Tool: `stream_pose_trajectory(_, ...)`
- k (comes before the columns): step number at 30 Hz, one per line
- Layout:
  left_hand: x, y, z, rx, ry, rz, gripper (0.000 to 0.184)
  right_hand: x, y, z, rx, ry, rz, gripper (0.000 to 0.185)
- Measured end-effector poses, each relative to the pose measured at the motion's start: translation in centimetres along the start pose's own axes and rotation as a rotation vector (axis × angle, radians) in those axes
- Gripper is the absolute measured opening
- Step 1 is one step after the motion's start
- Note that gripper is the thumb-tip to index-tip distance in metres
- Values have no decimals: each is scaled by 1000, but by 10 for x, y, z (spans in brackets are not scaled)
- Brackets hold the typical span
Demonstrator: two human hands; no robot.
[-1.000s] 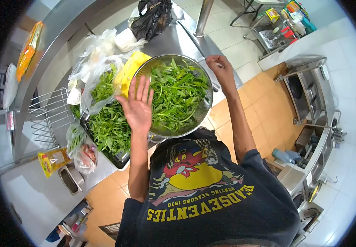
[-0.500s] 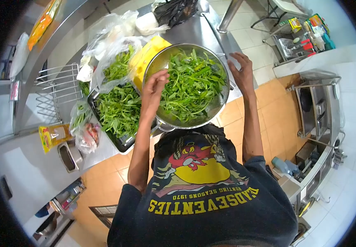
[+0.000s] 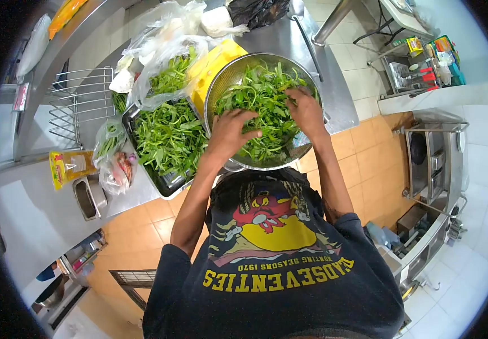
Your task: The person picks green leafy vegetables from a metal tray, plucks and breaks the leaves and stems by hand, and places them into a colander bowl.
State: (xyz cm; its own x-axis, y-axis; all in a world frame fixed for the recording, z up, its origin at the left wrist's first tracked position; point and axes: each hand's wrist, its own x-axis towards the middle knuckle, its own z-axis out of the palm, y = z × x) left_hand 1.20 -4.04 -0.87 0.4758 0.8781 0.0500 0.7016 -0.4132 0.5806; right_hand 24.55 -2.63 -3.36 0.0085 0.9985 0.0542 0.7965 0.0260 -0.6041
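Note:
A round metal mesh strainer [image 3: 215,76] full of leafy green stems [image 3: 263,85] sits at the table's front edge, close against my shirt. Over its left side is my left hand [image 3: 231,134], thumb and fingers spread apart at the greens. My right hand [image 3: 307,111] reaches in from the right rim, its fingers curved and apart, the tips touching the leaves. To the left lies a dark tray [image 3: 170,186] heaped with more of the same greens [image 3: 167,135]. A yellow block-shaped thing with holes [image 3: 213,65] stands between the strainer and a clear plastic bag [image 3: 148,93].
Black plastic [image 3: 258,11] and a long-handled metal utensil [image 3: 306,42] lie at the back of the steel table [image 3: 340,96]. On the left are a wire rack [image 3: 80,107], a yellow packet [image 3: 71,166], a small metal container [image 3: 90,199] and bagged vegetables [image 3: 117,175].
My right hand has come in from outside the rim to the greens. The left hand has moved right and lower over the strainer, its fingers spreading. The view has shifted slightly.

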Motion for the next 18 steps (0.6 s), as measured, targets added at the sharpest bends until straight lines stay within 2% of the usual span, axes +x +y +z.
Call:
stream_pose_trajectory(1,-3,3,5,21,29,2,31,-3,7,4,-38,-49,-27,27)
stream_pose_trajectory(4,2,-24,20,97,-59,90,37,-9,22,12,-28,-126,-87,30)
stream_pose_trajectory(7,9,-21,-3,-283,-93,-97,37,-15,16,6,120,-88,-6,29)
stream_pose_trajectory(9,16,-30,-5,-315,52,-55,34,-16,-4,-13,196,-40,13,27)
stream_pose_trajectory(10,20,-27,-10,-330,127,-34,33,-15,-8,-19,216,-92,9,27)
stream_pose_trajectory(11,23,-24,-16,-388,73,-213,30,-14,-9,-23,235,-144,4,27)
stream_pose_trajectory(12,25,-24,-18,-378,117,-222,31,-14,-10,-25,256,-196,-1,27)
stream_pose_trajectory(15,33,-31,-17,-424,194,-237,34,-16,-13,-11,142,-467,-37,32)
stream_pose_trajectory(18,26,-20,-30,-353,140,-215,41,-42,-9,33,-258,-271,-227,35)
